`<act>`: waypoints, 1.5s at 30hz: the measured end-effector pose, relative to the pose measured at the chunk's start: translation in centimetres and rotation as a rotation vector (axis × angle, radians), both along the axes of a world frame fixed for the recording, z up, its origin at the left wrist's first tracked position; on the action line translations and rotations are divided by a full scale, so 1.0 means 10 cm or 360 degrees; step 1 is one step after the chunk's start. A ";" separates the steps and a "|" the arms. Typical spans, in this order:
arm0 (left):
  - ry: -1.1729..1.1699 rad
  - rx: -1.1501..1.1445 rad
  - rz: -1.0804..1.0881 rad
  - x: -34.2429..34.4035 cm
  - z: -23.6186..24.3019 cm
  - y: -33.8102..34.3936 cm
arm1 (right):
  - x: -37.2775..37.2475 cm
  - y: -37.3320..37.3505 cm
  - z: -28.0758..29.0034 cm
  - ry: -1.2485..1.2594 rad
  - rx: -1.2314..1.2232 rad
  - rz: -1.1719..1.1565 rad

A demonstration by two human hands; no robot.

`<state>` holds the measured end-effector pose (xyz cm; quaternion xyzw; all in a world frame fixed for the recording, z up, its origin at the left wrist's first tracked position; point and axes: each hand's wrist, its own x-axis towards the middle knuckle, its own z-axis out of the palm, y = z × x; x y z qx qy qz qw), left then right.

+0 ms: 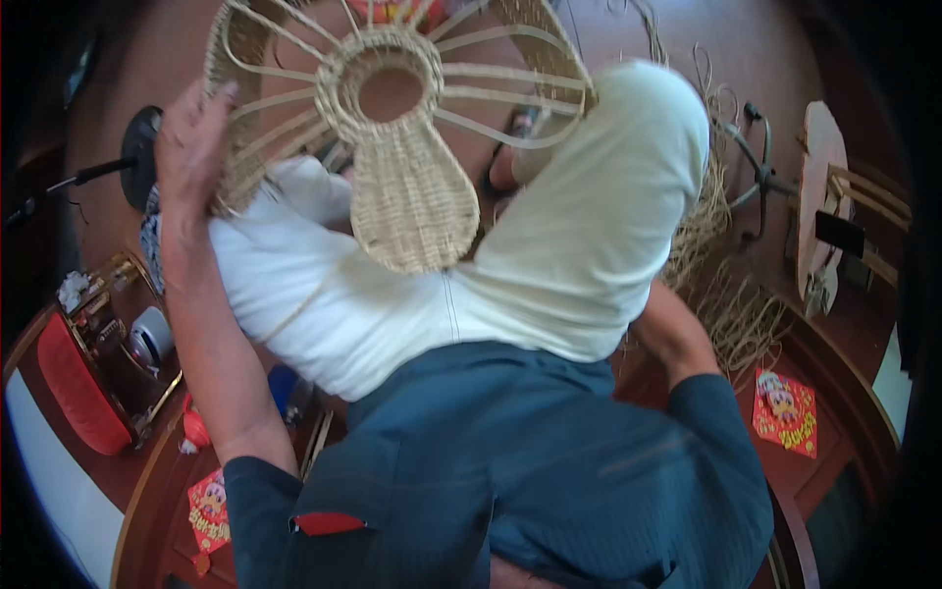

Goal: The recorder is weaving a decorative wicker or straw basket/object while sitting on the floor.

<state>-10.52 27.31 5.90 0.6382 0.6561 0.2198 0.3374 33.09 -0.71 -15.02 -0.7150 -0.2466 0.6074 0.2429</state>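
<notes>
Across my lap lies a half-woven wicker piece (pixel 412 196) of pale straw-coloured strands. It has a round ring with a hole, a paddle-shaped woven flap toward me, and bare spokes fanning out to a curved woven wall. My left hand (pixel 191 147) grips that wall at its left edge, thumb over the rim and the other fingers partly hidden. My right forearm reaches down beside my right thigh, which hides the hand. Nearest to that arm is a heap of loose weaving strands (pixel 726 314).
A round black base with a pole (pixel 145 157) stands at the left. Below it is a red-cushioned, gold-framed seat (pixel 83 383) with small items beside it. A metal-legged stand (pixel 763 177) and a wooden board (pixel 822 206) are at the right. Red printed decorations (pixel 785 412) are behind me.
</notes>
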 end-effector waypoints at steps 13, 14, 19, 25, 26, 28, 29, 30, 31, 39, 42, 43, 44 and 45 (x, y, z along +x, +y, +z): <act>0.0105 0.0116 -0.0042 0.05 0.02 0.44 | 0.09 0.27 -0.04 0.0004 0.0018 -0.0002; 0.0114 0.0160 -0.0049 0.03 0.02 0.44 | 0.11 0.26 -0.06 0.0005 0.0032 -0.0012; 0.0313 0.0154 -0.0131 -0.13 -0.05 0.41 | 0.19 0.39 -0.08 -0.0053 0.0141 -0.0036; 0.0183 0.0165 -0.0329 -0.22 -0.10 0.61 | 0.74 0.96 0.36 -0.0503 0.0616 -0.0137; 0.0296 0.0173 -0.0364 -0.21 -0.12 0.64 | 0.86 1.06 0.52 -0.0604 0.0724 -0.0157; 0.0219 0.0150 -0.0357 -0.20 -0.19 0.66 | 1.05 1.25 0.89 -0.0695 0.0865 -0.0241; 0.0134 0.0126 -0.0386 -0.19 -0.23 0.67 | 1.08 1.32 1.10 -0.0849 0.1046 -0.0173; 0.0144 0.0119 -0.0357 -0.18 -0.26 0.68 | 1.07 1.38 1.32 -0.0922 0.1017 -0.0251; 0.0118 0.0083 -0.0356 -0.18 -0.28 0.69 | 1.03 1.43 1.55 -0.0918 0.1128 -0.0173; -0.0030 0.0041 -0.0333 -0.19 -0.19 0.60 | 0.00 1.88 2.38 -0.1704 0.1640 0.0496; -0.0185 -0.0180 -0.0275 -0.12 -0.12 0.53 | -0.17 2.09 2.40 -0.1806 0.1608 0.0785; -0.0172 -0.0105 -0.0236 -0.10 -0.11 0.49 | -0.21 2.17 2.40 -0.1845 0.1480 0.0941; -0.0133 -0.0099 -0.0173 -0.09 -0.10 0.47 | -0.25 2.26 2.38 -0.1844 0.1361 0.1060; -0.0162 -0.0012 -0.0180 -0.09 -0.09 0.45 | -0.27 2.33 2.37 -0.1853 0.1525 0.1067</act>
